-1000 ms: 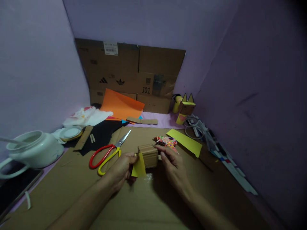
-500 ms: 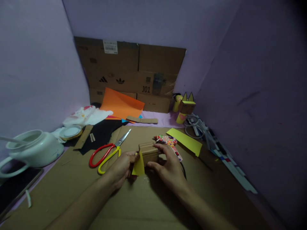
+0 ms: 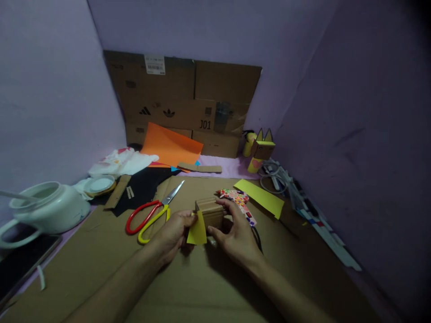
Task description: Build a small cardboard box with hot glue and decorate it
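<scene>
Between my two hands, just above the cardboard sheet, is a small folded cardboard box (image 3: 212, 215). My right hand (image 3: 237, 237) is closed on its right end, thumb in front and fingers on top and behind. A small piece of yellow paper (image 3: 197, 229) covers the box's left end and hangs below it. My left hand (image 3: 177, 231) pinches that paper, thumb on top; its other fingers are partly hidden behind the paper. Scissors (image 3: 153, 217) with one red and one yellow handle lie just left of my left hand.
A yellow paper strip (image 3: 261, 197) and a flower-patterned item (image 3: 239, 199) lie beyond my right hand. Far left stands a white pot (image 3: 54, 215) near a dark flat device (image 3: 30, 255). Orange paper (image 3: 171, 146) and a cardboard animal figure (image 3: 262, 150) are at the back.
The yellow paper has turned slightly, its hanging part shifting right and showing more of its face. Both hands keep their hold on nearly the same spot.
</scene>
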The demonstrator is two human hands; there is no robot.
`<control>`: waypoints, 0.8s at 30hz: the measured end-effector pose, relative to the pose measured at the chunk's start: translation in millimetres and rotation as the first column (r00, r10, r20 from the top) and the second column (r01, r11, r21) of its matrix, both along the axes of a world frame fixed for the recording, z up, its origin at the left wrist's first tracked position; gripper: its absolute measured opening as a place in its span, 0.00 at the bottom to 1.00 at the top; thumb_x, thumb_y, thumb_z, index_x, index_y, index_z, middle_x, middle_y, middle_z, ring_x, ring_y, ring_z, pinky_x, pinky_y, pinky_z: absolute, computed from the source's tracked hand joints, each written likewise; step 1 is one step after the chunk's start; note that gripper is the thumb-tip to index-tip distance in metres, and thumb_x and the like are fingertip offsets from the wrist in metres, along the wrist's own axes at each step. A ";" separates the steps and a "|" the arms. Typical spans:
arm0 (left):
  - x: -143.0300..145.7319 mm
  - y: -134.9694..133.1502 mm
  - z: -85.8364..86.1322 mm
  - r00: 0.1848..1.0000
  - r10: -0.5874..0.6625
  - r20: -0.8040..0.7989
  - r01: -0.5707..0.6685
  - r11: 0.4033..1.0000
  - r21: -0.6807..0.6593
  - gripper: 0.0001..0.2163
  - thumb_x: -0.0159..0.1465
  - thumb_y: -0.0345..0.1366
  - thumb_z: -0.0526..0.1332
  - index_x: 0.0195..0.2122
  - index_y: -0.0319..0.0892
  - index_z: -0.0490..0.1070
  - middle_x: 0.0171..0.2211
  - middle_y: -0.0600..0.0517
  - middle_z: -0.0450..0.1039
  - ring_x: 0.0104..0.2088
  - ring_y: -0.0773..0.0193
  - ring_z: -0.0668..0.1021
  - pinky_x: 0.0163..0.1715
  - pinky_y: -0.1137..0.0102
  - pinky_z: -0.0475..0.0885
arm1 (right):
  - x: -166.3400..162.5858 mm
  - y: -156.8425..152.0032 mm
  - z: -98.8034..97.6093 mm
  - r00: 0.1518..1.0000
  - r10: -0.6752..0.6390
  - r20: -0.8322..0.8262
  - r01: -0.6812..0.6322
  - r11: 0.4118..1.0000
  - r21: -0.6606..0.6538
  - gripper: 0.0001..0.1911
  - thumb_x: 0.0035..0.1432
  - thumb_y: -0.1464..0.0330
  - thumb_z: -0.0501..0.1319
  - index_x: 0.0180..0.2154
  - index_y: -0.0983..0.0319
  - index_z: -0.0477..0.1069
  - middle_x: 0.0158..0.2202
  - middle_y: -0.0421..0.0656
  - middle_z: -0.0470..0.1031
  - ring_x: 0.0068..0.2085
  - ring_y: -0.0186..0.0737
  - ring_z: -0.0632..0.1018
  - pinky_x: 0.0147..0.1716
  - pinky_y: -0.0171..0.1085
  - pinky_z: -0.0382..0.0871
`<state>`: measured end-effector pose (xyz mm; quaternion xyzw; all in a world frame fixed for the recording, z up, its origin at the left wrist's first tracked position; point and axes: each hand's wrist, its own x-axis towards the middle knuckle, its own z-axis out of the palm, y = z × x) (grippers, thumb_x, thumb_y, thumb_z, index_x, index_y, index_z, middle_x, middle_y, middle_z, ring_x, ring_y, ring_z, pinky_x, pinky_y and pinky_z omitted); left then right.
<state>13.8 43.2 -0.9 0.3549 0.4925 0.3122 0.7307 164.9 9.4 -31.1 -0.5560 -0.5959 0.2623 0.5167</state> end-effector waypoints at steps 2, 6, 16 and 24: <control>1.0 0.6 -1.1 1.000 0.000 0.002 0.000 1.000 0.010 0.05 0.57 0.31 0.57 0.28 0.36 0.70 0.17 0.53 0.68 0.15 0.69 0.68 0.10 0.78 0.59 | -0.2 0.7 0.8 1.000 0.005 -0.005 -0.005 1.000 0.009 0.28 0.41 0.77 0.64 0.47 0.59 0.63 0.46 0.47 0.70 0.44 0.45 0.72 0.46 0.46 0.70; 1.4 2.4 -1.4 1.000 -0.022 0.002 0.022 1.000 0.016 0.06 0.58 0.31 0.56 0.31 0.35 0.71 0.18 0.52 0.68 0.14 0.68 0.68 0.09 0.77 0.60 | 0.9 1.3 -1.3 0.996 0.065 -0.058 -0.064 0.998 0.029 0.28 0.42 0.79 0.59 0.48 0.59 0.62 0.47 0.46 0.70 0.45 0.43 0.74 0.44 0.42 0.72; 0.3 1.9 -1.6 0.999 -0.040 -0.010 0.041 0.999 0.018 0.05 0.58 0.31 0.56 0.30 0.36 0.69 0.17 0.53 0.66 0.14 0.69 0.67 0.09 0.77 0.60 | -0.6 0.7 1.9 1.000 0.012 0.000 -0.012 1.000 0.024 0.26 0.43 0.73 0.63 0.47 0.60 0.63 0.45 0.47 0.70 0.44 0.44 0.74 0.45 0.44 0.71; -3.9 4.6 -1.8 0.989 -0.036 -0.141 0.052 0.993 0.107 0.06 0.54 0.36 0.60 0.25 0.38 0.68 0.15 0.54 0.66 0.13 0.69 0.65 0.10 0.76 0.59 | 0.0 -1.7 0.1 0.997 0.006 0.072 -0.008 1.000 0.028 0.25 0.44 0.77 0.59 0.46 0.59 0.63 0.45 0.47 0.70 0.43 0.44 0.73 0.44 0.45 0.70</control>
